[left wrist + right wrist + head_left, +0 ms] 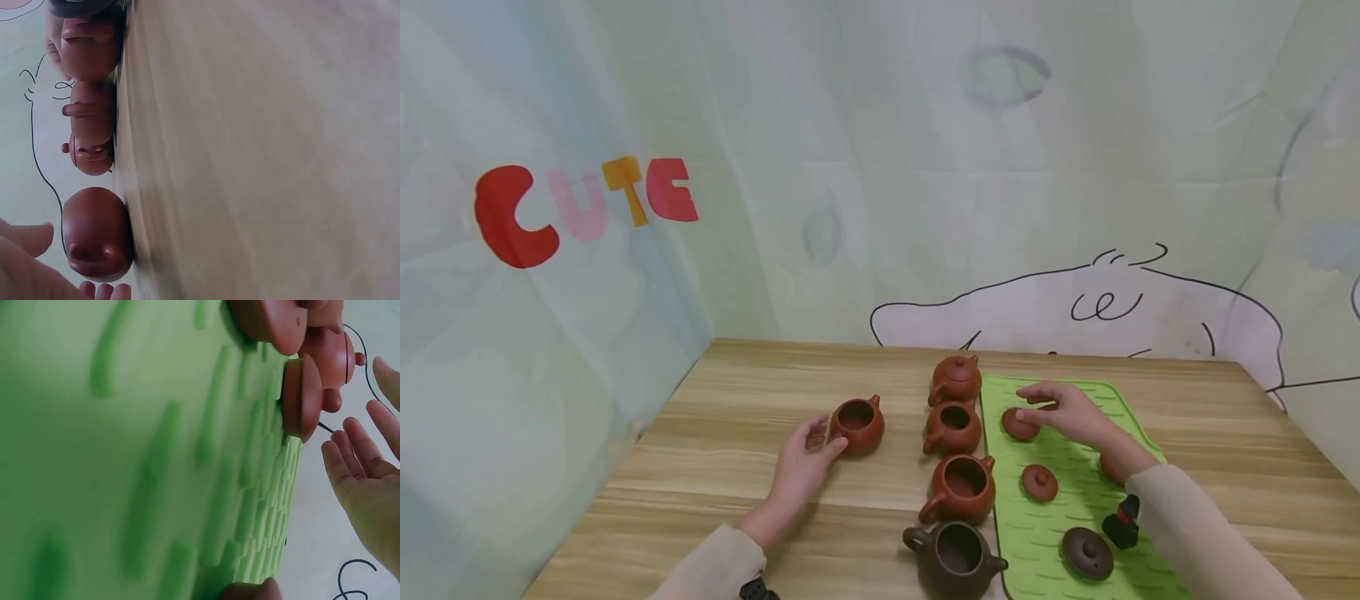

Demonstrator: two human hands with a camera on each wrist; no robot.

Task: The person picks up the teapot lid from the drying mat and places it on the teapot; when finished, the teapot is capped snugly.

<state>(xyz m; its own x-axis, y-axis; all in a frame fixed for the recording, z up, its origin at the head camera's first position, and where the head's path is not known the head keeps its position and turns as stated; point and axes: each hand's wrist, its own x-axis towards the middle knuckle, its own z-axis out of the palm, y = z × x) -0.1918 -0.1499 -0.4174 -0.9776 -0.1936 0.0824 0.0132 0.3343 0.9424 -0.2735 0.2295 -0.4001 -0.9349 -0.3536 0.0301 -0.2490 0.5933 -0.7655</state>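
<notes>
At the left of the table stands a lidless reddish-brown teapot (863,440). My left hand (799,471) is beside its handle side, thumb and fingers apart; in the left wrist view the same teapot (95,215) sits just beyond the hand (25,265). Over the green mat (1063,517), my right hand (1078,417) hovers by a round reddish-brown lid (1017,427). The right wrist view shows that hand (375,481) with spread fingers, apart from the lid (306,400), with nothing in its grasp.
Mid-table, a column holds a lidded teapot (957,379), two open reddish teapots (953,435) (951,498) and a dark brown open teapot (953,579). On the mat lie a small reddish lid (1039,483), a dark lid (1086,554) and another lid (1111,469) partly behind the right arm.
</notes>
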